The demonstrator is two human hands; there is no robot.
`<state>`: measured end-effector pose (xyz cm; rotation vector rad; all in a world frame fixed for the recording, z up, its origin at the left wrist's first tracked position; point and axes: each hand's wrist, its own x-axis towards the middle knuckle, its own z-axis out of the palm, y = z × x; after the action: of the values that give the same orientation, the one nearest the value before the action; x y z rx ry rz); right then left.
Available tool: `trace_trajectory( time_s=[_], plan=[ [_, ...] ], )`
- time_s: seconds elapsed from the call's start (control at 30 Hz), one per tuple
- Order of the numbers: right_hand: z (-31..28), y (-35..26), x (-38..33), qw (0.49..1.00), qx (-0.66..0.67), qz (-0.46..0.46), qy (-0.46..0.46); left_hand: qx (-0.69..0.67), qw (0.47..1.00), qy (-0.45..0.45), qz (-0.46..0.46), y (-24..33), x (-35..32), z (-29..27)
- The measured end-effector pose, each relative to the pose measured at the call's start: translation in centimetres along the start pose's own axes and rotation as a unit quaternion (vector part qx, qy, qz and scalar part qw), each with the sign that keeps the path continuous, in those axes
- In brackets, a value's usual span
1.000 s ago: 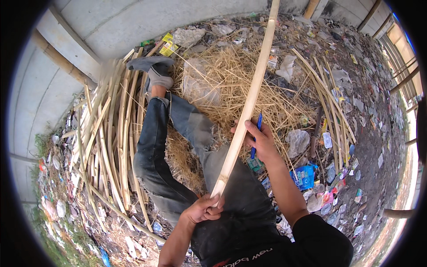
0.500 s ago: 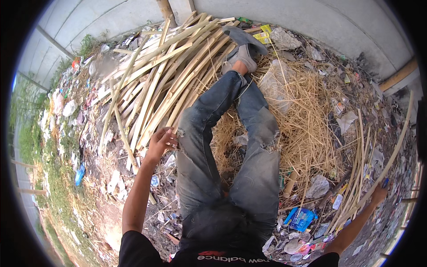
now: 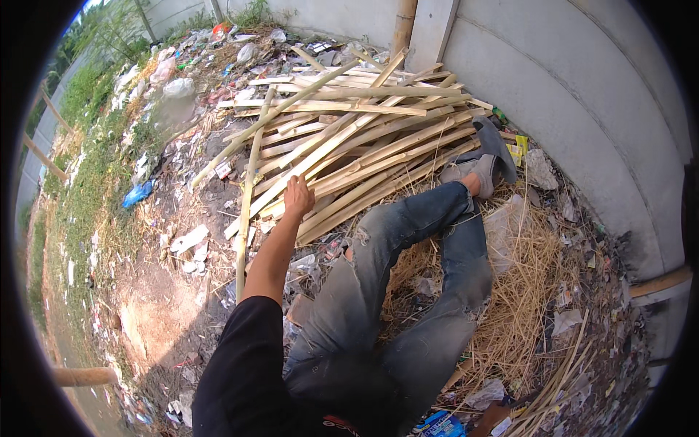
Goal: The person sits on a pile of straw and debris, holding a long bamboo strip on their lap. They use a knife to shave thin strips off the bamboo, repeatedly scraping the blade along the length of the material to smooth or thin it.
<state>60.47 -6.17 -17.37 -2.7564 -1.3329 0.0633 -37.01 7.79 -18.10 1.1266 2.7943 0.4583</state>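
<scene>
Where the left hand (image 3: 298,195) lies over the near ends of the bamboo strips (image 3: 393,151), I cannot tell whether its grip is grasping one. Long, pale yellow, they overlap in one ground-level heap, well over a dozen, beside two trousered legs (image 3: 375,266).

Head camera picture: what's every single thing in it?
Sticks: too many to count, pale yellow, upper middle
Thin strips: several, tan, lower right
Straw: one heap, yellow, right of middle
Wall: one, grey, top right
Poles: several, tan, top and sides
Packet: one, blue, bottom edge
Crumpled plastic: one, blue, left
Footwear: count unclear, grey, right of sticks
Wrapper: one, yellow, beside footwear
Stone: one, grey, right of wrapper
Weeds: many, green, left
Litter: too much to count, mixed colours, scattered around
Trousers: one pair, faded blue, middle
Shirt: one, black, bottom
Left hand: one, bare, at the sticks
Right hand: not in view
</scene>
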Motion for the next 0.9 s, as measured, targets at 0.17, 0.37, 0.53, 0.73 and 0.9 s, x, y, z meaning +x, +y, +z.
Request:
trace_trajectory(
  time_s=[0.17, 0.37, 0.53, 0.73, 0.9],
  plan=[
    [5.7, -2.2, 1.4, 0.992, 0.037, -0.084, 0.081, 0.002, 0.996, 0.05, -0.078, -3.3, 4.2, -0.7],
    [2.9, -6.5, 1.7, 0.998, 0.007, -0.054, 0.037, 0.116, 0.989, 0.096, -0.005, -8.1, 4.9, 0.6],
    [-1.2, -8.0, 0.8, 0.993, 0.038, -0.091, 0.058, 0.024, 0.993, 0.078, 0.085, -9.5, 3.5, -0.7],
    [-4.2, -10.8, 0.5, 0.988, 0.088, -0.124, 0.021, -0.027, 0.996, 0.067, 0.052, -9.7, -2.0, -7.0],
    [-4.0, -12.7, 1.1, 0.98, 0.109, -0.166, 0.007, -0.078, 0.992, 0.064, 0.078, -13.9, -7.9, -12.5]
  ],
)
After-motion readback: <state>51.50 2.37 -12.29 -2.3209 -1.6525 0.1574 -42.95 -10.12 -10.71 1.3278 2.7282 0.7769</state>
